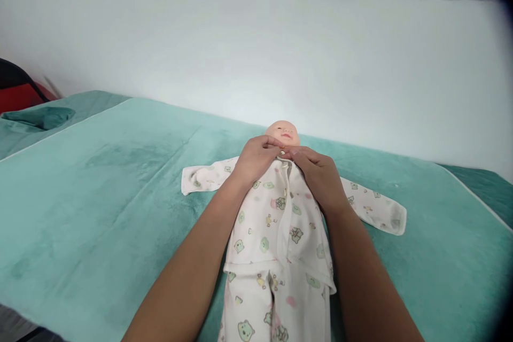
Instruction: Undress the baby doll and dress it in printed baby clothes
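Observation:
A baby doll (282, 132) lies on its back on a teal blanket (100, 181), head away from me. It wears a white jacket (276, 214) printed with small bears, sleeves spread to both sides, and matching trousers (264, 304). My left hand (256, 159) and my right hand (318, 175) meet at the jacket's collar just under the doll's chin. Both have their fingers pinched on the fabric edges at the neck opening. The fingertips themselves are partly hidden.
A white wall (256, 59) runs behind the bed. At the far left lie a folded teal cloth (40, 116) and something red and black (18, 93). The blanket spreads wide to the left and right of the doll.

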A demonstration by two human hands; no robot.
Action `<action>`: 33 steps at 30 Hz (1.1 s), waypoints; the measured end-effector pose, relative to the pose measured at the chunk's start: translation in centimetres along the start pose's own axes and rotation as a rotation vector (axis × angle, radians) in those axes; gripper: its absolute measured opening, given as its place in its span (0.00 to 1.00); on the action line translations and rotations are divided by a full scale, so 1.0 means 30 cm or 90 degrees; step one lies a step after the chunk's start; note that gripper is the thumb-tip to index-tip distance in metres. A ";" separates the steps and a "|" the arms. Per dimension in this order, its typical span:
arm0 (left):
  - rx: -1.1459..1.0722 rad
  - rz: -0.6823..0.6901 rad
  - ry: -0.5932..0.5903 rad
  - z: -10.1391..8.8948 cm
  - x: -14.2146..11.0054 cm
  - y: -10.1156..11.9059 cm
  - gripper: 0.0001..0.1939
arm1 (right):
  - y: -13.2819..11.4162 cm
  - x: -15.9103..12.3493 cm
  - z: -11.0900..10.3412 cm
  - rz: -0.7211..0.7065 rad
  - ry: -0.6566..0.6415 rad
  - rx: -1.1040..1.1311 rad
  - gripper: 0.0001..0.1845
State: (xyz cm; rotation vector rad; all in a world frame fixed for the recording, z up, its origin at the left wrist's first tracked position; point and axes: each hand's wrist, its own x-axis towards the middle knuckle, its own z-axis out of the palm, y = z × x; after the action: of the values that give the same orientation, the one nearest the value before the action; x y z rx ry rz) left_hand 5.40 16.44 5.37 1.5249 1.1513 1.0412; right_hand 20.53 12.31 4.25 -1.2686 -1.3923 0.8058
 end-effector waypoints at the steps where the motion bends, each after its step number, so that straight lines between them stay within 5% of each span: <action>1: -0.001 0.000 -0.003 0.000 -0.001 0.000 0.09 | 0.001 0.001 0.003 0.008 0.011 0.000 0.12; 15: -0.072 -0.022 -0.069 -0.027 -0.010 0.005 0.12 | 0.031 0.013 0.011 0.043 0.016 0.059 0.11; 25: 0.052 0.045 -0.036 -0.004 -0.005 -0.005 0.10 | 0.038 0.021 0.020 0.014 0.040 0.064 0.07; 33: 0.159 0.085 -0.012 -0.004 -0.007 0.010 0.10 | 0.021 0.006 0.034 -0.056 0.130 -0.097 0.10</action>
State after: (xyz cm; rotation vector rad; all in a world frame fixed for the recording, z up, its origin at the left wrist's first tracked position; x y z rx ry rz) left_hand 5.29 16.23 5.68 1.8258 1.2151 0.9969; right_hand 19.73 12.79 3.46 -1.3553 -1.3531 0.5033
